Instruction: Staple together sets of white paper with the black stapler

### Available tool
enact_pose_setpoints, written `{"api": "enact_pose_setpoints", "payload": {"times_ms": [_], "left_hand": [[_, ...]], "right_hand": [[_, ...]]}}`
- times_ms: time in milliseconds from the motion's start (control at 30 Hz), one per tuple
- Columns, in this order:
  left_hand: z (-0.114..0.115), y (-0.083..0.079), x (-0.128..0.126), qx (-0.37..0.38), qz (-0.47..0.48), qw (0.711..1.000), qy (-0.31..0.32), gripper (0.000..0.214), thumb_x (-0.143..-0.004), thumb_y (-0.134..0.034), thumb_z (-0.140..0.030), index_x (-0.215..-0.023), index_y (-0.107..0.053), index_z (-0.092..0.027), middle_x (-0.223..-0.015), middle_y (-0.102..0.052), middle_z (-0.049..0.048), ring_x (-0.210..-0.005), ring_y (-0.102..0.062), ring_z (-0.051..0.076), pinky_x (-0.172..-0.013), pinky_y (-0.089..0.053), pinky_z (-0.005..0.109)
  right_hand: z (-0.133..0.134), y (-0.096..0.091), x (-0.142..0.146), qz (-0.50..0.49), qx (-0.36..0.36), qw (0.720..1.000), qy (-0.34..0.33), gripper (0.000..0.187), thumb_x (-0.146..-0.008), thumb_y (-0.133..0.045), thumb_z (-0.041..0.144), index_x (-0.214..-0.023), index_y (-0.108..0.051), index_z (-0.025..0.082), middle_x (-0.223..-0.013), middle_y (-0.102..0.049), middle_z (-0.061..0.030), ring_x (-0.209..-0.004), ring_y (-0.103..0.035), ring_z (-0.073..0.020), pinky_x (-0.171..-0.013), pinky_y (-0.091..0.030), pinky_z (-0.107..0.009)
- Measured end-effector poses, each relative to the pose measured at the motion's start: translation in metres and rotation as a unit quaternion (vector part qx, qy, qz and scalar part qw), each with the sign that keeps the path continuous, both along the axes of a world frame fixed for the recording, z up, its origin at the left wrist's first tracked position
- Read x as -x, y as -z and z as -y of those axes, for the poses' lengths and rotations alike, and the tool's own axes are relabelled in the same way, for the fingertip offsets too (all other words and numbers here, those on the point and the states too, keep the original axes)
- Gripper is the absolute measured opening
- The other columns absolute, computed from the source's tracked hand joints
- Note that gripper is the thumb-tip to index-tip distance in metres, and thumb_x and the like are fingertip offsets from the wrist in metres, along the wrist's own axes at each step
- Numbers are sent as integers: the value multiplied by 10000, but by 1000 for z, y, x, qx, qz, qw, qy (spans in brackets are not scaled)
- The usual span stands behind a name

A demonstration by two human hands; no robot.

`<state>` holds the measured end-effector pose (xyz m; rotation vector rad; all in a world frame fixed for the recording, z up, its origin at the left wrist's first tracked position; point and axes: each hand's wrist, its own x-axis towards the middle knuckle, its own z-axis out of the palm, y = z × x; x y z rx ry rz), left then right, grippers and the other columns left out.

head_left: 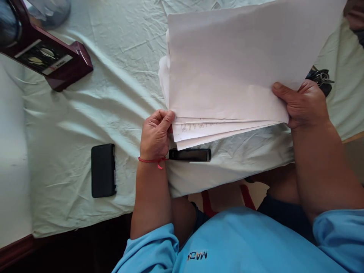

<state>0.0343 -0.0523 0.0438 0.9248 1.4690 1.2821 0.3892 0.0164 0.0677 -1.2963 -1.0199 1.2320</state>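
Note:
A sheaf of white paper sheets (227,68) is held up over the table between both hands. My left hand (156,132) pinches its lower left corner, thumb on top. At the lower right edge my right hand (305,100) grips the sheets, thumb lying across the blank top page. The sheets fan apart along the near edge, and a strip of small print shows on one lower page. Below them, partly hidden beside my left wrist, lies a slim black phone-like device (190,154).
A pale green cloth (65,125) covers the table. On it lie a black phone-shaped case (103,170) at the left and keys (322,79) beyond my right hand. A dark maroon stand (68,60) with a label stands at the upper left, near a clear container (54,13).

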Motion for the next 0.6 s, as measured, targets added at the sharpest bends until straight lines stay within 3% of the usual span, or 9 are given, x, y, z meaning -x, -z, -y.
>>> {"api": "enact_pose_setpoints", "payload": {"times_ms": [133,267,433,600], "left_hand": [[0,5,2,-7,7,1000,-10,629,-775,-1040,-670,-688,-593,-236,-625,-508,-52,-574,-456,95,-526,-410,255],[-1,14,2,-31,27,999,-19,607,-821,-1006,-697,-696,-624,-243,-590,-539,-43,-572,-578,127,-542,-515,262],[-4,19,-5,-84,65,993,-40,576,-870,-940,-756,-787,-714,-233,-718,-693,11,-817,-786,216,-786,-683,333],[-7,16,-3,-129,14,990,-63,530,-808,-1043,-635,-826,-709,-223,-881,-759,17,-1022,-790,215,-971,-658,326]], "right_hand": [[1,-1,1,-4,-10,1000,-9,474,-660,-884,407,-1042,-715,183,-1171,-687,0,-1074,-695,-157,-1078,-543,-331],[2,-1,0,-10,-17,1000,-14,445,-695,-865,373,-1060,-708,174,-1170,-686,-3,-1075,-696,-149,-1097,-531,-350],[3,-1,2,-17,-55,998,-29,342,-777,-815,313,-1066,-707,164,-1169,-683,-13,-1085,-690,-129,-1120,-511,-320],[6,0,9,-6,-121,990,-71,279,-814,-782,297,-1054,-702,180,-1187,-671,10,-1184,-652,-131,-1174,-459,-328]]}}
